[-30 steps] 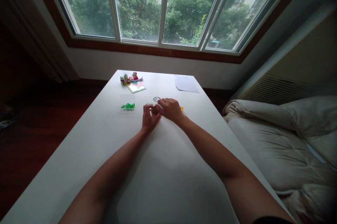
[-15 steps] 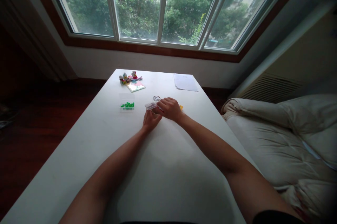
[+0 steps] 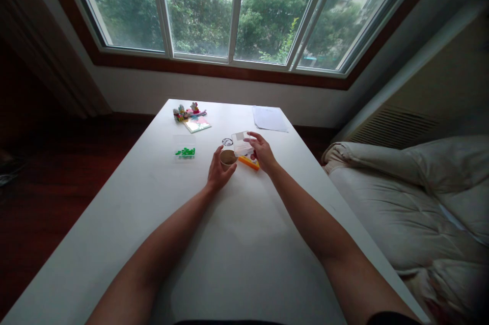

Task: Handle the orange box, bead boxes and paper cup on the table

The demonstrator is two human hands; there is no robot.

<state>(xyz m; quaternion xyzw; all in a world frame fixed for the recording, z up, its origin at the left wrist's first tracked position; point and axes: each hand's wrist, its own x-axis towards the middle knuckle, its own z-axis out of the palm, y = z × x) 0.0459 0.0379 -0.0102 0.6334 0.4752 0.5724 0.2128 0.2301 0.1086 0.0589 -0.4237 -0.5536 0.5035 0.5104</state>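
My left hand [image 3: 218,171] is curled around a round paper cup [image 3: 228,158], whose open top and brownish inside face me. In my right hand [image 3: 263,153] is a clear plastic box [image 3: 241,143], held by its right side just above and right of the cup. Under the box, an orange object [image 3: 249,163] lies on the table, partly covered. Behind the cup sits a small dark-rimmed round item [image 3: 227,142]. Left of my hands, several small green pieces [image 3: 185,152] rest in a clear open case [image 3: 184,140].
All this is on a white table [image 3: 153,202]. Small toy figures [image 3: 187,110] and a colourful flat card [image 3: 197,124] lie at the far left. White paper sheets [image 3: 270,118] are at the far right. A pale padded seat [image 3: 382,187] stands beside the table's right edge.
My right hand has moved right with the clear box and turned it from tilted over the cup to standing more upright. The cup's opening and the orange object now show.
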